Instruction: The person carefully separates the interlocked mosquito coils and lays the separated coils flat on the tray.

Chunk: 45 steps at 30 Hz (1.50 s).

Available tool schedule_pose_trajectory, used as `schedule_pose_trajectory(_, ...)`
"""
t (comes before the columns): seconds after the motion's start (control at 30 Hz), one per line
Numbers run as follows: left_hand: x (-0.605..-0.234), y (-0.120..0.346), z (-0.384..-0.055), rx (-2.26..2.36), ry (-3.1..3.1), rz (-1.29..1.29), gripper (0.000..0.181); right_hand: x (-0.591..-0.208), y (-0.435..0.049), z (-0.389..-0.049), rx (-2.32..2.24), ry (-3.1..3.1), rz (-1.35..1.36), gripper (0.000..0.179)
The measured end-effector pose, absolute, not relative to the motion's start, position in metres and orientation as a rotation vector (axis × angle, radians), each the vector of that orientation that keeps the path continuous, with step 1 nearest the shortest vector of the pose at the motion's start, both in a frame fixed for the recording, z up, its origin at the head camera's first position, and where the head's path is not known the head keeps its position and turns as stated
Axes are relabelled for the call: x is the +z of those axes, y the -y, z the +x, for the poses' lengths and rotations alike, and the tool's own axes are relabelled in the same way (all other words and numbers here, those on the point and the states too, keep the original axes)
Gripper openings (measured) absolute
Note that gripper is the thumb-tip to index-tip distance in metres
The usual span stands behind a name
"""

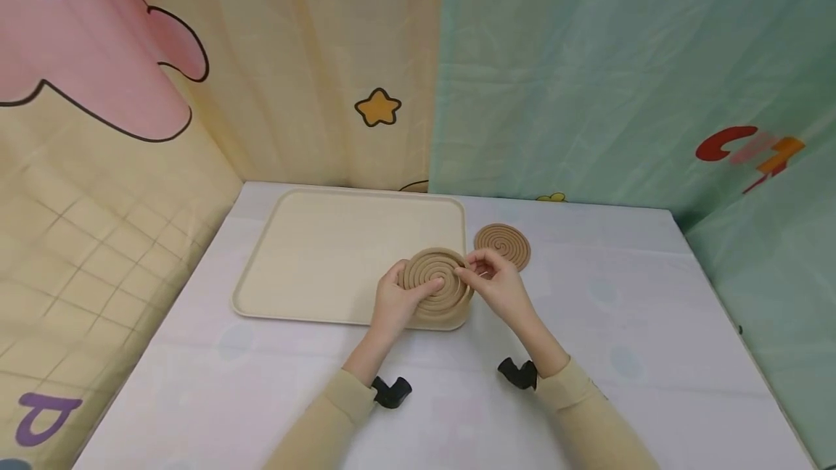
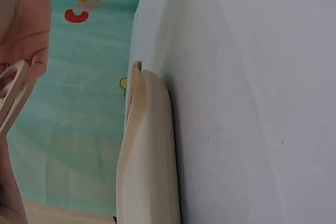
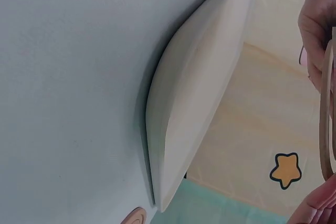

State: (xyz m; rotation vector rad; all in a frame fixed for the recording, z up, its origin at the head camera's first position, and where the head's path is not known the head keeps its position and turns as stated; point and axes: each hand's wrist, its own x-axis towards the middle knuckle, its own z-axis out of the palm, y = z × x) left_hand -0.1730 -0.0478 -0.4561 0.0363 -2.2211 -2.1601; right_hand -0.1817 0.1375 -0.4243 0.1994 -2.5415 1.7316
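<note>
A tan spiral mosquito coil [image 1: 427,267] is held above the near right corner of the cream tray [image 1: 326,252]. My left hand [image 1: 395,304] grips it from the left, thumb lying across the spiral's face. At the right edge, my right hand [image 1: 501,290] pinches the outer ring, which stands slightly apart from the inner turns. The left wrist view catches the coil [image 2: 14,100] edge-on, with a gap between its strands. Its edge [image 3: 326,114] also shows at the border of the right wrist view. The left fingers behind the coil are hidden.
A second, browner mosquito coil [image 1: 504,236] lies flat on the white tablecloth [image 1: 588,310], just right of the tray. Printed curtains [image 1: 562,78] close off the back and sides. Black wrist mounts [image 1: 392,392] stick inward from both sleeves.
</note>
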Motion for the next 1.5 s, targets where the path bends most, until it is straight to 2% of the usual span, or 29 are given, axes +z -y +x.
schedule_pose_trajectory(0.13, -0.452, 0.055, -0.175, -2.112, 2.326, -0.025, 0.039, -0.424, -0.138, -0.183, 1.726, 2.567, 0.247, 0.018)
schedule_pose_trajectory(0.3, -0.447, 0.062, -0.177, -2.151, 2.301, 0.074, 0.047, -0.430, -0.134, -0.182, 2.019, 2.490, 0.202, 0.020)
schedule_pose_trajectory(0.5, -0.450, 0.058, -0.175, -2.492, 1.920, 0.216, 0.070, -0.438, -0.119, -0.173, 2.364, 2.273, 0.056, 0.014)
schedule_pose_trajectory(0.67, -0.457, 0.053, -0.169, -2.596, 1.760, 0.207, 0.070, -0.444, -0.115, -0.168, 2.406, 2.227, -0.017, 0.011)
schedule_pose_trajectory(0.8, -0.461, 0.055, -0.168, -2.434, 1.913, 0.140, 0.064, -0.445, -0.119, -0.166, 2.317, 2.327, 0.024, 0.014)
schedule_pose_trajectory(0.97, -0.460, 0.061, -0.166, -2.183, 2.181, 0.047, 0.063, -0.439, -0.127, -0.167, 1.988, 2.539, 0.158, 0.017)
schedule_pose_trajectory(1.23, -0.455, 0.067, -0.164, -2.072, 2.513, -0.189, 0.056, -0.411, -0.134, -0.168, 1.508, 2.752, 0.433, 0.013)
schedule_pose_trajectory(1.37, -0.454, 0.070, -0.166, -2.025, 2.581, -0.304, 0.056, -0.401, -0.134, -0.168, 1.399, 2.798, 0.540, 0.012)
schedule_pose_trajectory(1.5, -0.455, 0.072, -0.168, -2.064, 2.564, -0.267, 0.055, -0.401, -0.133, -0.168, 1.427, 2.775, 0.530, 0.013)
